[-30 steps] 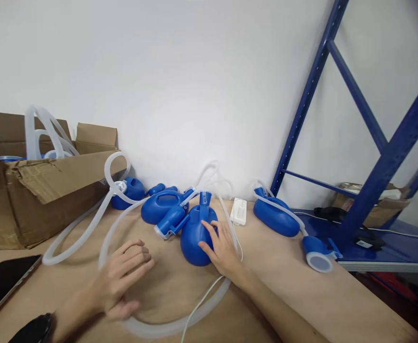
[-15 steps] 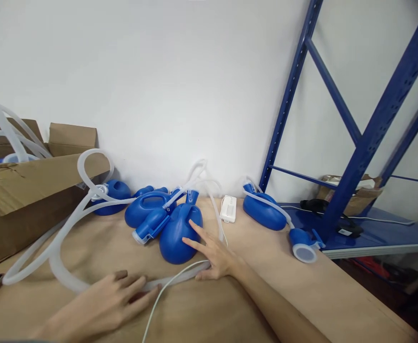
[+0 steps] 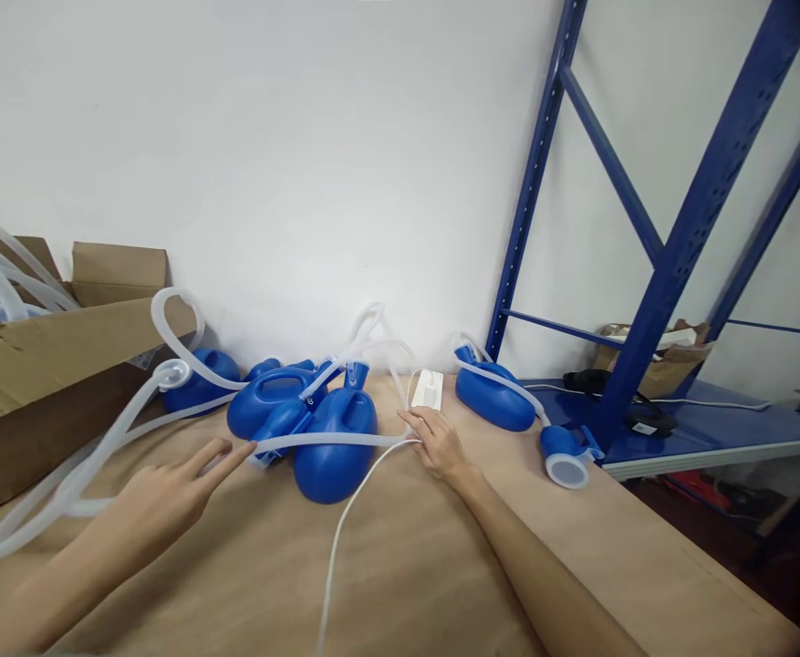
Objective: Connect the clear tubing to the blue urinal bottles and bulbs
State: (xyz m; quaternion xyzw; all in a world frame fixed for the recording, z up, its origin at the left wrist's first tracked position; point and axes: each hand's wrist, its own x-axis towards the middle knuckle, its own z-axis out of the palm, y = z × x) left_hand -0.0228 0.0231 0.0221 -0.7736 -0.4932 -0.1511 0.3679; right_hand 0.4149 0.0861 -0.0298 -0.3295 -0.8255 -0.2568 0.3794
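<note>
A translucent plastic tube is stretched sideways in front of a blue urinal bottle. My right hand is closed around the tube's right part, with a thin white cable crossing at the fingers. At the left, my left hand holds the tube by its fingertips, index finger extended; its thumb is hidden. Behind the tube lie a second blue bottle with a handle and a blue capped spout piece. Just beyond my right hand sits a white box-shaped device.
An open cardboard box with more tubes stands at the left. Another blue bottle rests beside it. To the right, a blue bottle with a funnel head lies near a blue metal shelf. A wooden table carries these.
Both hands have raised the tube from the tabletop to in front of the bottle. My right hand has closed from spread fingers; the view has shifted slightly right.
</note>
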